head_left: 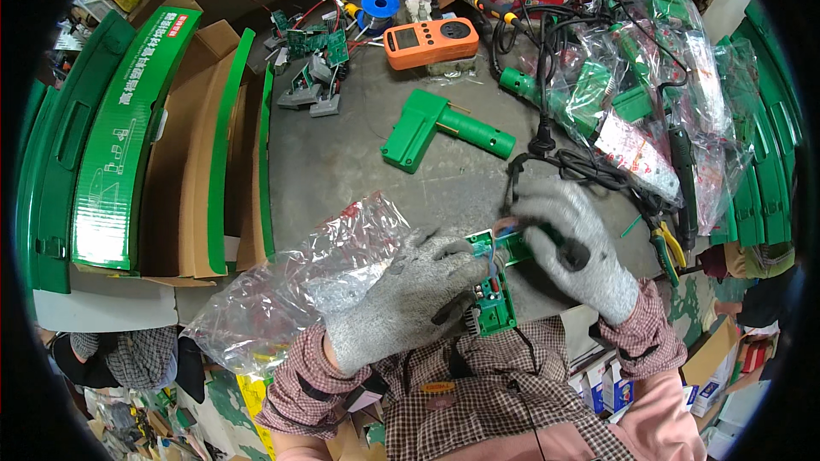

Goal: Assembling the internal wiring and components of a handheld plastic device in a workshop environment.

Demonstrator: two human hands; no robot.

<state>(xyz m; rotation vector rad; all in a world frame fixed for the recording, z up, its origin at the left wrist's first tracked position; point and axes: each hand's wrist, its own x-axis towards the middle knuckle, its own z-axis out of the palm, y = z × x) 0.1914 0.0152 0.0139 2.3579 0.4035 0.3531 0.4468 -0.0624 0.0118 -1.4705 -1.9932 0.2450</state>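
My left hand (pixel 410 294), in a grey glove, grips an opened green plastic housing half (pixel 502 318), with a small circuit board and thin coloured wires (pixel 495 248) inside. Over the handle part of this housing (pixel 518 249) is my right hand (pixel 568 235), gloved too. Its fingers bend toward the wires and are smeared by motion; whether they pinch anything is unclear. A black cord (pixel 514 172) runs down to those fingers. Beyond my hands, a green L-shaped plastic housing (pixel 417 132) lies on the dark table. A crumpled clear plastic bag (pixel 286 290) lies beside my left forearm.
Open cardboard boxes (pixel 128 154) stand left. Circuit boards (pixel 316 64), a blue wire spool (pixel 379 5) and an orange meter (pixel 430 41) lie at the back. Bagged green parts (pixel 632 77), a coiled black cable (pixel 589 169) and yellow-green pliers (pixel 666 249) occupy the right side.
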